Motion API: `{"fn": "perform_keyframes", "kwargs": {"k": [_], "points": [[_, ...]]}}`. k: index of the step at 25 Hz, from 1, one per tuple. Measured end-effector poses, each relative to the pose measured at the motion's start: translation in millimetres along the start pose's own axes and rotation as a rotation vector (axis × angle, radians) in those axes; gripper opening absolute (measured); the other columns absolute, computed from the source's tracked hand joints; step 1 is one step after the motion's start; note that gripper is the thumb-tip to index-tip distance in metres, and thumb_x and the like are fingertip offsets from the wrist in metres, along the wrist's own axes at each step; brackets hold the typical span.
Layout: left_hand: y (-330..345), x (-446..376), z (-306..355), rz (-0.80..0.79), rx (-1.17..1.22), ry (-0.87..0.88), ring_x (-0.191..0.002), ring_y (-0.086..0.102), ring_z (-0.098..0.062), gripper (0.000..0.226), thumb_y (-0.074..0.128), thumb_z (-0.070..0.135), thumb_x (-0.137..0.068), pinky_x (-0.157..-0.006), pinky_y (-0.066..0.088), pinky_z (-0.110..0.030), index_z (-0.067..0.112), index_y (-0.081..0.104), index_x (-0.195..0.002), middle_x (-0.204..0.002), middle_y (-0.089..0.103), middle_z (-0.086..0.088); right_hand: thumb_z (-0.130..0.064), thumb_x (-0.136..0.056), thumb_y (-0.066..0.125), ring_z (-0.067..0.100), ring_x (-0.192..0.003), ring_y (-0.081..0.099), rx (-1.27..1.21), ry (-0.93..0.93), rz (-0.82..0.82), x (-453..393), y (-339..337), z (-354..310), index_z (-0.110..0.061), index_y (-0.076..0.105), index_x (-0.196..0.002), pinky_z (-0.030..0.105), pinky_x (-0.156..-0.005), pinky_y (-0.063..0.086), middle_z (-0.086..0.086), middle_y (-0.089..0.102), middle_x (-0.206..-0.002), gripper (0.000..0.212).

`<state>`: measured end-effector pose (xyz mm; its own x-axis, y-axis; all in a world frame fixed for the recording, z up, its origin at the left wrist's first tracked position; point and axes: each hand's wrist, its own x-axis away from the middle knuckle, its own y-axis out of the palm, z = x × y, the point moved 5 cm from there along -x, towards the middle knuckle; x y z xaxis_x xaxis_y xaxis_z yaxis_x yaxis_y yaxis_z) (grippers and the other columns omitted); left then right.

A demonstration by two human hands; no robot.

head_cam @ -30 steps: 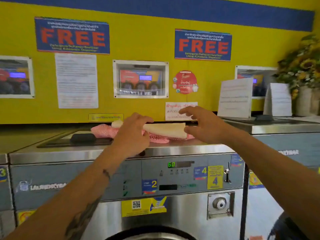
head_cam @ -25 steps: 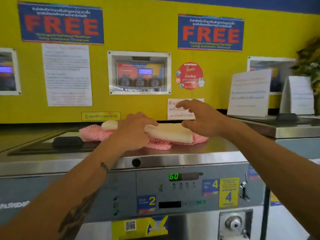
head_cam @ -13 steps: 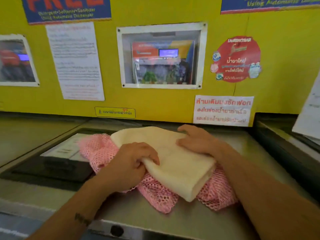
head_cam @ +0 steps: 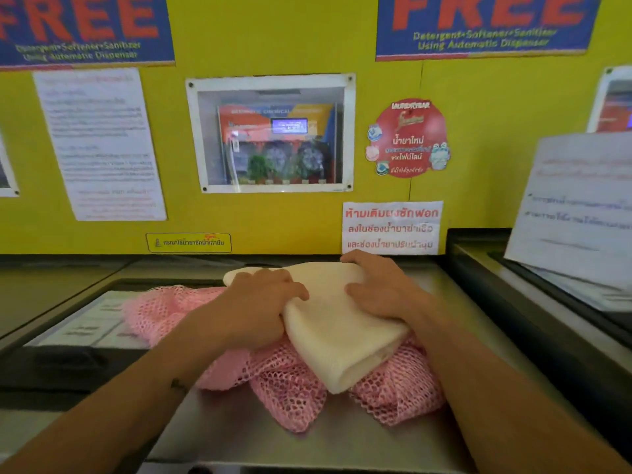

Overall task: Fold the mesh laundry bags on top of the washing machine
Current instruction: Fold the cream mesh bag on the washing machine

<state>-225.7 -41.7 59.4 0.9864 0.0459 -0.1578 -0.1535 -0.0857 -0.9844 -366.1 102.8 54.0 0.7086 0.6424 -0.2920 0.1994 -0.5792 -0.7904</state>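
Observation:
A folded cream mesh bag [head_cam: 338,340] lies on top of a crumpled pink mesh bag [head_cam: 290,395] on the steel top of the washing machine [head_cam: 273,443]. My left hand [head_cam: 253,309] grips the cream bag's left edge, fingers curled over it and thumb tucked under. On the bag's right side rests my right hand [head_cam: 379,292], fingers bent around its far right edge. Pink mesh sticks out to the left, front and right from under the cream bag.
A dark detergent drawer lid [head_cam: 68,350] sits at the machine's left. The yellow wall [head_cam: 273,217] with posters stands right behind. A neighbouring machine [head_cam: 547,309] with a standing paper notice [head_cam: 578,206] borders the right.
I have moved closer and look down on the machine top. Both hands went from reaching over the cream bag to taking hold of its two sides.

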Motion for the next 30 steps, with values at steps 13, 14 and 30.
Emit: {"fn": "perform_keyframes", "kwargs": {"k": [13, 14, 30], "points": [[25.1, -34.1, -8.7, 0.233, 0.191, 0.212, -0.115, 0.048, -0.022, 0.048, 0.050, 0.032, -0.086, -0.095, 0.044, -0.043, 0.034, 0.051, -0.133, -0.126, 0.055, 0.001, -0.012, -0.080, 0.062, 0.012, -0.112, 0.048, -0.102, 0.237, 0.176, 27.1, -36.5, 14.9, -0.039, 0.059, -0.123, 0.025, -0.088, 0.038, -0.005, 0.049, -0.138, 0.051], [17.3, -35.0, -7.1, 0.307, 0.186, 0.222, -0.117, 0.048, -0.023, 0.049, 0.054, 0.030, -0.086, -0.095, 0.045, -0.044, 0.031, 0.051, -0.134, -0.127, 0.055, 0.000, -0.009, -0.082, 0.060, 0.012, -0.110, 0.049, -0.086, 0.210, 0.226, 28.9, -43.2, 10.9, -0.037, 0.059, -0.125, 0.024, -0.086, 0.038, -0.005, 0.051, -0.137, 0.052], [24.2, -68.4, 83.1, -0.054, 0.384, 0.291, -0.130, 0.042, -0.019, 0.061, 0.038, 0.062, -0.087, -0.105, 0.038, -0.041, 0.037, 0.029, -0.141, -0.148, 0.037, 0.003, -0.062, -0.089, 0.046, 0.016, -0.137, 0.035, 0.203, 0.384, 0.011, 106.5, -64.7, 28.7, -0.040, 0.034, -0.146, 0.037, -0.112, 0.026, -0.014, 0.037, -0.147, 0.062]]}}
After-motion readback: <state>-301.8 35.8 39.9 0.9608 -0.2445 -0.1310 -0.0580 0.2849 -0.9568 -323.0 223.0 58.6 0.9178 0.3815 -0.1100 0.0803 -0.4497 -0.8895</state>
